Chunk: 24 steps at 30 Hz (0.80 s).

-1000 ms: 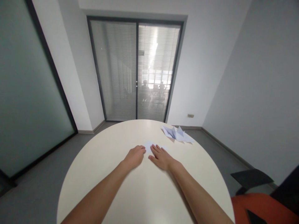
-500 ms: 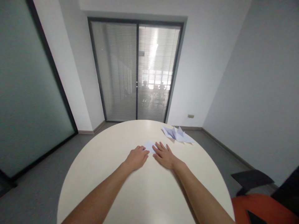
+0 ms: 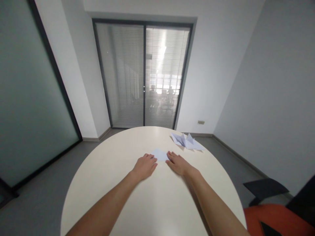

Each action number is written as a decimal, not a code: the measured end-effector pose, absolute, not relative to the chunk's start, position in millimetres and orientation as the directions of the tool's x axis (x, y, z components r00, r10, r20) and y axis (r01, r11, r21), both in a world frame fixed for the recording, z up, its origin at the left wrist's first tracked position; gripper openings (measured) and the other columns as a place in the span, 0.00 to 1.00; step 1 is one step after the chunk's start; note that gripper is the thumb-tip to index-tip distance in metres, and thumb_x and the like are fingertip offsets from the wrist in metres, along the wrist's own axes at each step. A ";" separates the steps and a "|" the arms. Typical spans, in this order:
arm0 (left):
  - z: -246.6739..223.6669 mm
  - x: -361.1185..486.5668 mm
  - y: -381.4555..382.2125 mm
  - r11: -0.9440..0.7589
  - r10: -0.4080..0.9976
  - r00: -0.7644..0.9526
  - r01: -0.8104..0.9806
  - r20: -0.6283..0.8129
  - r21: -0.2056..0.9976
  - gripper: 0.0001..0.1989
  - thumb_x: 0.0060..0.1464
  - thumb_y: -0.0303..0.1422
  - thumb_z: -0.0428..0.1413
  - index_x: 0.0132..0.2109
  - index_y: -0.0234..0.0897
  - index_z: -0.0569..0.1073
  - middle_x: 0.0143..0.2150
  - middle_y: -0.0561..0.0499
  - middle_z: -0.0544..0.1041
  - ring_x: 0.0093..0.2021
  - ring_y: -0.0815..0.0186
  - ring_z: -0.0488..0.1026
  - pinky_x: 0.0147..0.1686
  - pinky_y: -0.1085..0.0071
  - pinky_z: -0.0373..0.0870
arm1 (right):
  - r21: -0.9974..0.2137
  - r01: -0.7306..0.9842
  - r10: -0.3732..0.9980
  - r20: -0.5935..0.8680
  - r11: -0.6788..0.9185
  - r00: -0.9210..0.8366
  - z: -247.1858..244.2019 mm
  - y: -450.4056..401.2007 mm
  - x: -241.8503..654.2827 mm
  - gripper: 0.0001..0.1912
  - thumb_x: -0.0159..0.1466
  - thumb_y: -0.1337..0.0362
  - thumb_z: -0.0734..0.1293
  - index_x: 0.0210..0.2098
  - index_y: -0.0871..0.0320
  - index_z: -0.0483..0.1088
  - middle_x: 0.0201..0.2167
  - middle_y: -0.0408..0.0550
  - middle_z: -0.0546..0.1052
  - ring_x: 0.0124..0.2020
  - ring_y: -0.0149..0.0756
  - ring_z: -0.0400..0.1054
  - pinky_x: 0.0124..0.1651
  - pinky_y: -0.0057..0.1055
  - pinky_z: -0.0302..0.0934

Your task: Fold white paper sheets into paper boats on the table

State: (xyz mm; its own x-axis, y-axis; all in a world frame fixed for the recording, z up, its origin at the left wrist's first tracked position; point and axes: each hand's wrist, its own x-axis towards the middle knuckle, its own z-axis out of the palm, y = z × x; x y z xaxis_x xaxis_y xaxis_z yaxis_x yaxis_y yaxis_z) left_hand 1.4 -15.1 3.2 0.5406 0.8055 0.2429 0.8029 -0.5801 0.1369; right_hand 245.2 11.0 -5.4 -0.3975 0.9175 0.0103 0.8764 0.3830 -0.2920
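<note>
A small pale blue folded paper (image 3: 160, 155) lies flat on the round white table (image 3: 110, 157), between my two hands. My left hand (image 3: 145, 166) rests on its left edge, fingers lying flat and slightly bent, the tips covering that corner. On the other side, my right hand (image 3: 177, 163) touches the paper's right edge with its fingers stretched out over the tabletop. The paper's outer corners are hidden under my fingers.
Folded paper pieces (image 3: 187, 141) with raised points stand near the table's back right edge. An orange chair (image 3: 278, 219) with a black armrest (image 3: 265, 189) is at the lower right. Behind the table is a glass door (image 3: 142, 75) with blinds.
My right hand has slid to the right, its fingers closer together, and more of the small paper shows. My left hand has hardly moved.
</note>
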 end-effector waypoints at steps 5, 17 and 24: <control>5.5 1.8 -16.2 -0.534 0.834 0.499 0.838 0.236 0.115 0.17 0.67 0.40 0.44 0.56 0.42 0.70 0.53 0.43 0.73 0.54 0.55 0.67 0.51 0.60 0.68 | -0.249 0.832 0.865 0.220 0.496 -0.450 -3.3 12.9 253.5 0.22 0.67 0.57 0.61 0.56 0.61 0.71 0.63 0.62 0.66 0.66 0.50 0.56 0.65 0.45 0.51; 4.9 -3.3 -9.7 -0.474 0.867 0.442 0.875 0.231 0.102 0.13 0.66 0.39 0.48 0.48 0.39 0.74 0.53 0.43 0.71 0.52 0.57 0.68 0.50 0.61 0.68 | -0.227 0.765 0.792 0.283 0.603 -0.540 9.7 4.2 243.2 0.19 0.70 0.56 0.59 0.49 0.57 0.77 0.44 0.55 0.76 0.46 0.42 0.67 0.52 0.37 0.59; 6.2 -3.3 -9.5 -0.473 0.866 0.444 0.877 0.231 0.089 0.12 0.66 0.38 0.49 0.50 0.40 0.73 0.52 0.44 0.73 0.52 0.57 0.68 0.50 0.63 0.68 | -0.317 0.785 0.844 0.263 0.533 -0.467 12.4 3.9 242.0 0.21 0.71 0.54 0.58 0.51 0.56 0.76 0.44 0.54 0.79 0.47 0.42 0.70 0.51 0.34 0.60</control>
